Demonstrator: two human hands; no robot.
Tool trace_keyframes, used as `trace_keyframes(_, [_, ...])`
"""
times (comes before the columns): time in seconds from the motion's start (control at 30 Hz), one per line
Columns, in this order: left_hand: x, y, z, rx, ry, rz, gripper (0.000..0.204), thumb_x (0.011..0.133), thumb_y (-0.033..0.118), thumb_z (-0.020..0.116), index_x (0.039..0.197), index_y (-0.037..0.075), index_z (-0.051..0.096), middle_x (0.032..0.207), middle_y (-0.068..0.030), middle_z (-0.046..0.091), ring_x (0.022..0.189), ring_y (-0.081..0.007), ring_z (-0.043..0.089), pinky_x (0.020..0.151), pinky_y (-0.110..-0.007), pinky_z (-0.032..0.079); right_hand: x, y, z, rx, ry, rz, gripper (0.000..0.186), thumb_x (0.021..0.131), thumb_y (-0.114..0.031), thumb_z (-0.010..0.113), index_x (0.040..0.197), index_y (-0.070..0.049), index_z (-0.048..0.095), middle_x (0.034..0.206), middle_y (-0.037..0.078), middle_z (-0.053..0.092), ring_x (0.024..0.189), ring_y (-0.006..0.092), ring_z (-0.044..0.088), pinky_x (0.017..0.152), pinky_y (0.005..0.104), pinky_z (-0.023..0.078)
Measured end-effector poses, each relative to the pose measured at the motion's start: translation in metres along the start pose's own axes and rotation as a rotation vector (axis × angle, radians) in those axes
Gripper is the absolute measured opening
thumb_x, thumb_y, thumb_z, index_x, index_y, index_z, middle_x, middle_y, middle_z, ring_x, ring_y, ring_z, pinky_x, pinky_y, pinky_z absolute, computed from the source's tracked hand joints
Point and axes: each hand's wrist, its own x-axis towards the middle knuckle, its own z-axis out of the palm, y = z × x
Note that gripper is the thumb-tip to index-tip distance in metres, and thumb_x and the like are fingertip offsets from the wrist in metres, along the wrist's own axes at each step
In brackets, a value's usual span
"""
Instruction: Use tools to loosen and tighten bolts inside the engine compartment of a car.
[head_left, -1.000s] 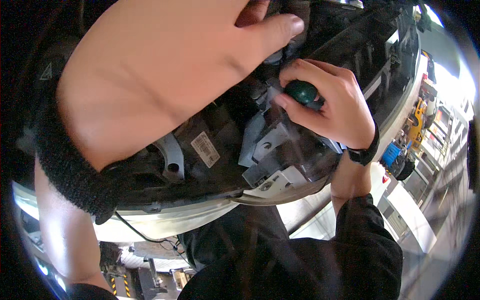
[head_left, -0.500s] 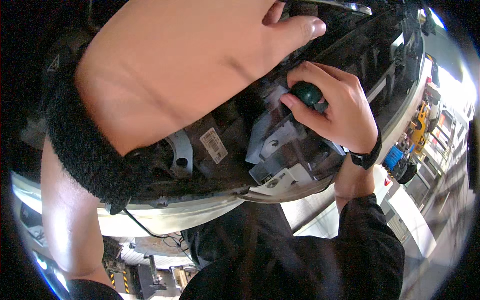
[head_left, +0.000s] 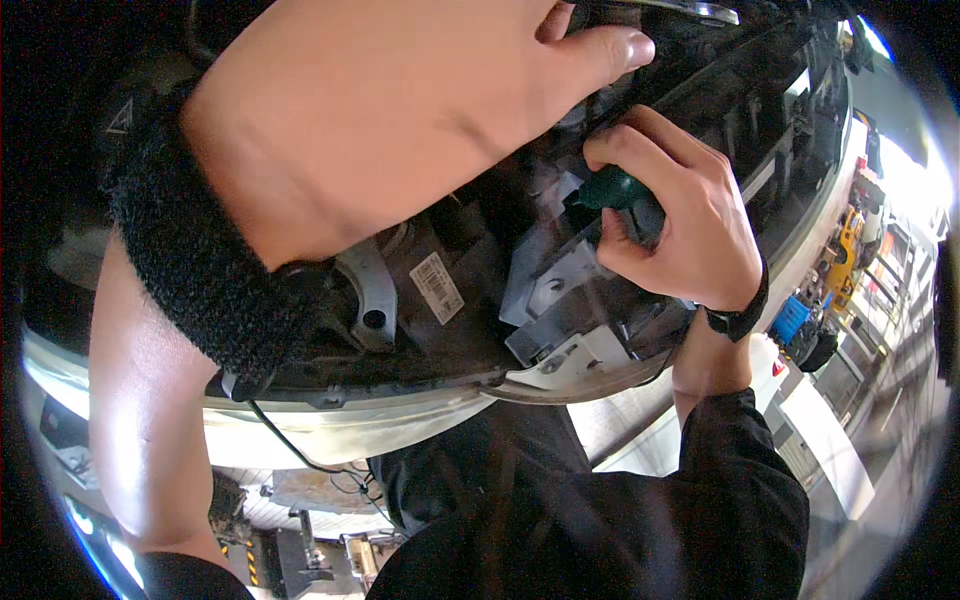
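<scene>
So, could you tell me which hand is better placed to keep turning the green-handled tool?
The right hand: its grip is already closed around the green tool handle. The left hand rests above, on the dark housing.

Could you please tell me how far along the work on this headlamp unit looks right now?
Done: the headlamp housing lies rear side up, its grey bracket exposed. In hand: the right hand grips a green-handled tool set into the housing, while the left hand presses on top. Left: the tool's tip is hidden, so what remains cannot be judged.
</scene>
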Motion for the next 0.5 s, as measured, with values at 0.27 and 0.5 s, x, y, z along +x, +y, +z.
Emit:
trace_keyframes(0.27, [0.001, -0.005, 0.008, 0.014, 0.024, 0.039, 0.045, 0.092, 0.032, 0.062, 0.066, -0.004, 0.054, 0.059, -0.0186, 0.055, 0.052, -0.0292, 0.056, 0.052, -0.035, 0.045, -0.001, 0.004, 0.015, -0.136, 0.101, 0.004, 0.026, 0.075, -0.024, 0.073, 0.089, -0.008, 0.059, 0.078, 0.009, 0.053, 0.069, 0.0298, 0.059, 0.061, 0.0383, 0.050])
trace_keyframes(0.5, [0.002, -0.001, -0.001, -0.002, -0.050, -0.025, 0.046, 0.092, 0.032, 0.062, 0.066, -0.005, 0.054, 0.058, -0.0177, 0.053, 0.051, -0.0278, 0.054, 0.052, -0.035, 0.044, 0.005, -0.001, 0.011, -0.227, 0.188, -0.086, 0.022, 0.082, -0.028, 0.069, 0.085, -0.009, 0.059, 0.071, 0.007, 0.052, 0.066, 0.0275, 0.060, 0.059, 0.0380, 0.050])
